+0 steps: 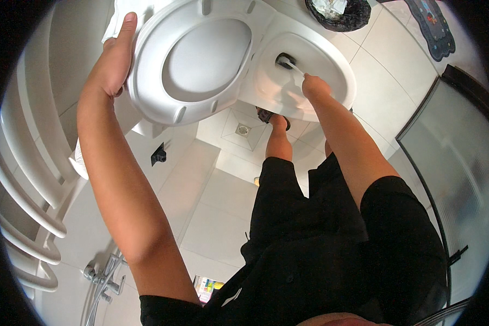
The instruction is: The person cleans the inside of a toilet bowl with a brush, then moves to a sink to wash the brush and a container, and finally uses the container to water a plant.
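Observation:
My right hand (316, 87) is closed around the white handle of a toilet brush (295, 67). The brush head reaches down into the dark drain opening of the white toilet bowl (342, 69). At the upper left, my left hand (121, 57) rests against the outer edge of the raised toilet seat (148, 81), with its thumb pointing up. Whether its fingers curl behind the seat is hidden. Behind the seat's opening the raised lid (208, 59) shows.
A lined waste bin (352, 18) with crumpled paper stands beyond the bowl. White towel rail bars (32, 163) curve along the left. A floor drain (243, 130) lies below the bowl. Lower left is a shower mixer (102, 277); a framed glass panel (452, 150) stands at right.

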`<state>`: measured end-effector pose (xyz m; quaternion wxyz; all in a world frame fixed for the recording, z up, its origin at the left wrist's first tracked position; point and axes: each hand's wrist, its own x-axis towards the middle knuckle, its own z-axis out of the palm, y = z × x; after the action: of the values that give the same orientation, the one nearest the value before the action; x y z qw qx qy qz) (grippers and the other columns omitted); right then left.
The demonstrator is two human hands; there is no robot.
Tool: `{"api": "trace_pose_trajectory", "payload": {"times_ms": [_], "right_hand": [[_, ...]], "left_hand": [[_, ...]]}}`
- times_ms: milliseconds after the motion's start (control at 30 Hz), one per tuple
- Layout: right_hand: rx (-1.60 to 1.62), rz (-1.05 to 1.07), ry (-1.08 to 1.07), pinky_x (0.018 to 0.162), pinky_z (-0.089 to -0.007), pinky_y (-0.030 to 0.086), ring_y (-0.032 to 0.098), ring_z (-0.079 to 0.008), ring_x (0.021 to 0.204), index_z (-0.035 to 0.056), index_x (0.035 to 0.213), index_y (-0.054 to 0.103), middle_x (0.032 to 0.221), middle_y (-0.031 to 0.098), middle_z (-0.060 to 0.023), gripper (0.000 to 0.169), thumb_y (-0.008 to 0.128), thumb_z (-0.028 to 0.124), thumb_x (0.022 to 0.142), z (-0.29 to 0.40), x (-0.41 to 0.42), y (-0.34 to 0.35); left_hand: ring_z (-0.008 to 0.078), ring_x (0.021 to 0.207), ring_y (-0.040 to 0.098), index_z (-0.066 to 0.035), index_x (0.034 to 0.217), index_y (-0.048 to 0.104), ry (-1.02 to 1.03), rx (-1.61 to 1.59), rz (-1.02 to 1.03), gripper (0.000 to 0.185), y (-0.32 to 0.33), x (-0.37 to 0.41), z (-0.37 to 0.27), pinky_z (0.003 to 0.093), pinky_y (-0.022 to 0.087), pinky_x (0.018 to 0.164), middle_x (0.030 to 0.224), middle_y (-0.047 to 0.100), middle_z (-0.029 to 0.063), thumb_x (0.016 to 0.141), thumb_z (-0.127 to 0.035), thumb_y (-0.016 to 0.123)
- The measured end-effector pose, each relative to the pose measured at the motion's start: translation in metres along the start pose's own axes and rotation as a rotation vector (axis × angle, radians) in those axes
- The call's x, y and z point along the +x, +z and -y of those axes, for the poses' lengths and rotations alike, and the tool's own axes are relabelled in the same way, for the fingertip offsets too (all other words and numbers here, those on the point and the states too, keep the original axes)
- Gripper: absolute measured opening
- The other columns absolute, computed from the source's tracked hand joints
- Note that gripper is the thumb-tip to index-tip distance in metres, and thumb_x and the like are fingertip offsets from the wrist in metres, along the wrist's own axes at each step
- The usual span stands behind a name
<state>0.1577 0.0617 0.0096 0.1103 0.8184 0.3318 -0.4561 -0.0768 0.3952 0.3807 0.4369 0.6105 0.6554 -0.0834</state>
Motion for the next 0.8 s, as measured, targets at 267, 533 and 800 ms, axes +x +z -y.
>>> {"api": "trace_pose_trajectory", "payload": {"times_ms": [267,533,800], "right_hand": [[0.003,0.057,0.034,0.102,-0.0498,0.049,0.064,-0.0362,0.121,0.0104,0.131,0.065,0.13,0.067,-0.0171,0.055,0.023,0.039,0.109,-0.006,0.003,0.001],[-0.032,0.084,-0.024,0.098,-0.0514,0.052,0.065,-0.0385,0.118,0.0075,0.13,0.065,0.126,0.068,-0.0188,0.05,0.026,0.031,0.109,-0.011,-0.024,-0.026],[-0.067,0.087,-0.063,0.095,-0.0506,0.055,0.067,-0.0406,0.114,0.0021,0.12,0.07,0.122,0.069,-0.0226,0.038,0.041,0.021,0.103,-0.044,-0.043,-0.044]], "left_hand": [[0.0297,0.119,0.06,0.001,0.152,0.04,-0.004,0.018,-0.022,0.098,0.002,-0.005,0.0,0.0404,0.047,0.098,0.136,0.059,0.0234,0.094,-0.078,0.036],[0.0263,0.104,0.065,0.006,0.15,0.041,-0.021,0.071,-0.105,0.112,-0.002,0.004,0.012,0.0352,0.05,0.08,0.121,0.066,0.0242,0.087,-0.087,0.038],[0.0261,0.113,0.062,-0.001,0.153,0.04,-0.148,0.06,-0.019,0.101,0.001,-0.017,-0.014,0.0368,0.049,0.089,0.132,0.062,0.0211,0.092,-0.082,0.034]]}}
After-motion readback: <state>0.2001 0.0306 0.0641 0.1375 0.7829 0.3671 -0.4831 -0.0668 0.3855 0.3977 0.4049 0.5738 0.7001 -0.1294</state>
